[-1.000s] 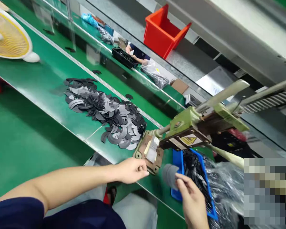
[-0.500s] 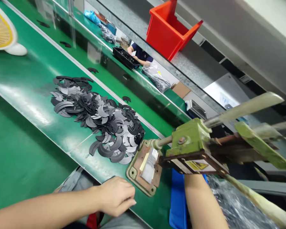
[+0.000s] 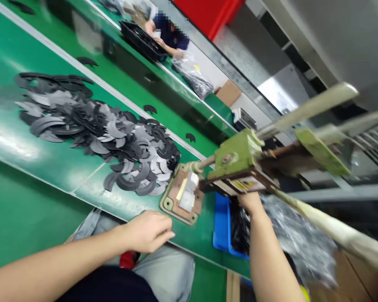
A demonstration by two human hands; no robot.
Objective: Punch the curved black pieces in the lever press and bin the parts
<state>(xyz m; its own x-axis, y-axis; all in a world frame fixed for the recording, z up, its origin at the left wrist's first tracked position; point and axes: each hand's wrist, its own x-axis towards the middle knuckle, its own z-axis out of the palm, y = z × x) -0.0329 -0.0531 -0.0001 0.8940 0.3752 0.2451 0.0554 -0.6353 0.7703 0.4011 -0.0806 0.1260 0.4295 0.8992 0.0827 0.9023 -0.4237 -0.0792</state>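
Observation:
My left hand [image 3: 149,231] rests at the near edge of the green work surface, beside the base of a green hand press [image 3: 236,155]. Its fingers are curled together, and anything inside them is hidden. My right hand [image 3: 249,202] reaches behind the press head over a blue bin [image 3: 221,228]; its fingers are out of sight. Dark pieces in plastic show inside that bin. On the press base plate [image 3: 168,204] sits a grey metal block [image 3: 188,197]. A large heap of curved grey and black flat pieces [image 3: 113,130] lies left of the press.
Several single black pieces [image 3: 150,109] lie on the green strip beyond the pale rail. Across from me a person [image 3: 168,35] works at a black tray [image 3: 141,42]. Press levers [image 3: 315,107] jut out to the right. Clear plastic bags [image 3: 296,235] lie beyond the blue bin.
My view has shifted, so the heap and press appear further left and higher. More of the blue bin and its contents shows. My left hand stays curled near the press base.

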